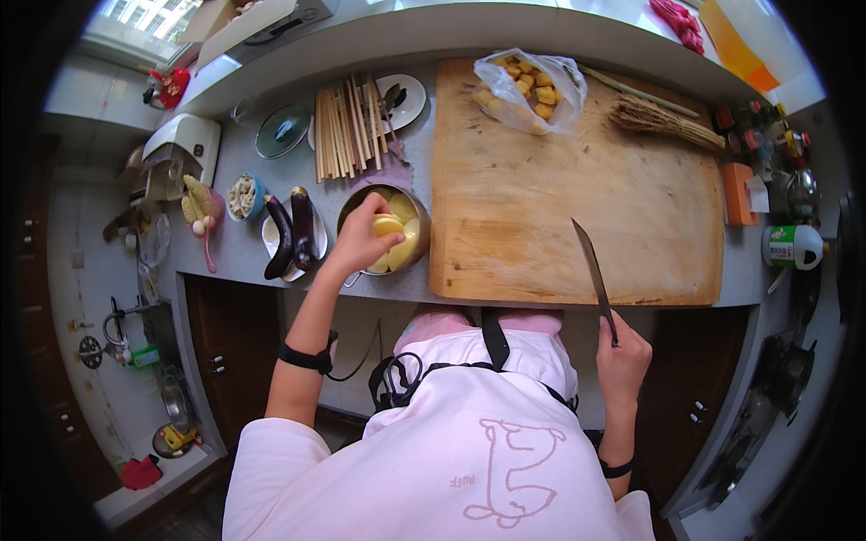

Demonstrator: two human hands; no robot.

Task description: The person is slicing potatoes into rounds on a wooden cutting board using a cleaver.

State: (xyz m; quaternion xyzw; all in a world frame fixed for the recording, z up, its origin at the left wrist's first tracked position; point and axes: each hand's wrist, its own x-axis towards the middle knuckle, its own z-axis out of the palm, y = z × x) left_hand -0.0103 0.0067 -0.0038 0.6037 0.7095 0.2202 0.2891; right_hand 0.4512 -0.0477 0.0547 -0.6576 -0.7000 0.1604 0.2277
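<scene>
My left hand (362,233) reaches into a metal pot (424,233) and pinches a few pale yellow slices (388,225), which look like potato. More such slices (404,251) lie in the pot below my fingers. Off to the right, my right hand (624,353) grips the handle of a kitchen knife (591,265). Its blade points up and away from me, above the front part of a large wooden cutting board (541,196). That board stretches along the counter just right of the pot.
Left of the pot, two eggplants (303,226) rest on a white dish. Behind are wooden chopsticks (348,128) and a glass lid (282,132). On the board's far side sit a plastic bag of fried tofu cubes (534,88) and a straw brush (663,122). Bottles (791,247) stand right.
</scene>
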